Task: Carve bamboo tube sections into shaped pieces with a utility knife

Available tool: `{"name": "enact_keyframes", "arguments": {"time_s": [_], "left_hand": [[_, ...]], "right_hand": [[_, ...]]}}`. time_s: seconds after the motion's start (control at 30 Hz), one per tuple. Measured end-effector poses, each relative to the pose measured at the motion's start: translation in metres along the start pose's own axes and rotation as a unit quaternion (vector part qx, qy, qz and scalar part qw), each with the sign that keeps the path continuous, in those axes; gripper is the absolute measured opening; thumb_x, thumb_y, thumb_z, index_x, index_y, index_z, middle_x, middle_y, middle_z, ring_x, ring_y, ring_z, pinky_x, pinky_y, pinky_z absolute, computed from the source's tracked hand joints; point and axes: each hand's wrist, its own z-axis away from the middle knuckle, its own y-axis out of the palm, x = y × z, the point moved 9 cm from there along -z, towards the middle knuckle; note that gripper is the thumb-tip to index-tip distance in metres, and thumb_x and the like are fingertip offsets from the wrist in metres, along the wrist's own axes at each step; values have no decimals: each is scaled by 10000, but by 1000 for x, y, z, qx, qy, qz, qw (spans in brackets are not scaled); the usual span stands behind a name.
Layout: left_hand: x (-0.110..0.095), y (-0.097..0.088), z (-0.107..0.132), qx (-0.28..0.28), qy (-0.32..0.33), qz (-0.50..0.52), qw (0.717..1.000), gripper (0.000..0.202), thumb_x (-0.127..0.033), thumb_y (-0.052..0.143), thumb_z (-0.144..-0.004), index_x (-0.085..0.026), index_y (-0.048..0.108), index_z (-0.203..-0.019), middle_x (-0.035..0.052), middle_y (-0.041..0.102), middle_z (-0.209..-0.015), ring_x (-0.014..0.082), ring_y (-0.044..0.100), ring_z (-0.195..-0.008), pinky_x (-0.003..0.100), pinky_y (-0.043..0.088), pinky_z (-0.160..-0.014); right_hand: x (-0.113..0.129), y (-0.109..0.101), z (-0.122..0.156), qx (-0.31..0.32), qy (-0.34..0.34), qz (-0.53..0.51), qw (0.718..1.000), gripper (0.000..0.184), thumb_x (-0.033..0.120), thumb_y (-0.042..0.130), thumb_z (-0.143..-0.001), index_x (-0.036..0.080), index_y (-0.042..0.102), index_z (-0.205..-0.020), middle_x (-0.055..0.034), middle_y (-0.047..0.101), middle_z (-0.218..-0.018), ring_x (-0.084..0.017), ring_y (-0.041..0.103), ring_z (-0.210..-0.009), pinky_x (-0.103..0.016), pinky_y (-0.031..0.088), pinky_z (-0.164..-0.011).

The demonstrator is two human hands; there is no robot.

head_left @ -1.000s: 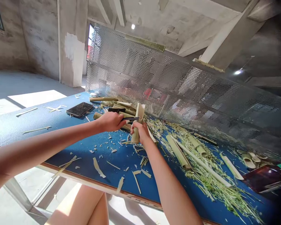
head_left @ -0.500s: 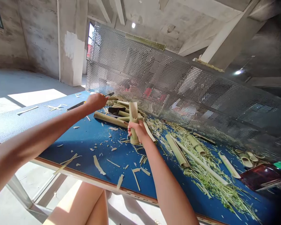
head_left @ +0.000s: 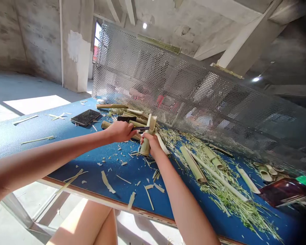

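Clasping split, hollow bamboo (head_left: 145, 148) in right fingers (head_left: 148, 136), left fingers (head_left: 129, 128) clamped on a dark, apparently metal knife (head_left: 143, 128)

**One bench (head_left: 91, 185), one phone (head_left: 85, 117), one bottle (head_left: 283, 192)**

There are two grips, a left grip (head_left: 121, 131) and a right grip (head_left: 151, 142), with one knife (head_left: 142, 129) and one held bamboo piece (head_left: 145, 147) between them. Toward the right lie five longer pieces: one split tube (head_left: 193, 164), one short tube (head_left: 214, 159), one long pale strip (head_left: 219, 179), one flat strip (head_left: 248, 180) and one dark strip (head_left: 221, 150). The left-hand pile (head_left: 137, 121) holds several pieces, too overlapped to count; shavings (head_left: 244, 207) are countless. Behind: one perforated screen (head_left: 168, 78), two lit lamps (head_left: 145, 26).
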Motion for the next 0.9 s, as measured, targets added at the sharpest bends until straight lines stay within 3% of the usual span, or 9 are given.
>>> {"name": "enact_keyframes", "arguments": {"time_s": [0.3, 0.63, 0.7, 0.83, 0.9], "left_hand": [[-6, 1, 1, 0, 45, 14, 999, 547, -484, 228, -908, -133, 647, -872, 143, 635, -675, 249, 622, -614, 317, 390, -525], [9, 10, -11, -20, 11, 22, 1000, 573, -513, 254, -891, -89, 628, -979, 183, 641, -734, 298, 632, -697, 364, 434, -606], [22, 6, -19, -15, -28, 15, 999, 560, -527, 275, -888, -97, 616, -996, 177, 646, -770, 296, 633, -737, 353, 434, -625], [79, -17, -22, -34, -183, -28, 982, 599, -437, 151, -938, -15, 567, -1030, 244, 628, -872, 315, 619, -820, 349, 430, -630], [94, -28, -18, -57, -206, -47, 976, 611, -447, 121, -942, -22, 547, -1050, 229, 629, -882, 306, 618, -826, 341, 429, -638]], "right_hand": [[8, -10, 0, -70, -53, 72, 994, 121, 238, 583, -530, 206, 521, -629, 57, 480, -442, -99, 451, -387, -239, 399, -390], [28, -18, 0, -123, -103, 225, 961, 188, 245, 634, -515, 181, 570, -681, 15, 579, -564, -137, 520, -416, -258, 415, -387], [29, -18, 0, -118, -95, 237, 960, 183, 245, 638, -513, 181, 566, -669, 22, 563, -537, -136, 510, -397, -258, 403, -375], [18, -10, 0, -52, -51, 176, 982, 124, 199, 613, -511, 206, 505, -573, 49, 475, -430, -122, 456, -349, -255, 372, -348], [13, -7, 1, -20, -27, 139, 990, 115, 200, 589, -522, 212, 480, -555, 48, 464, -421, -118, 449, -352, -256, 381, -353]]}}
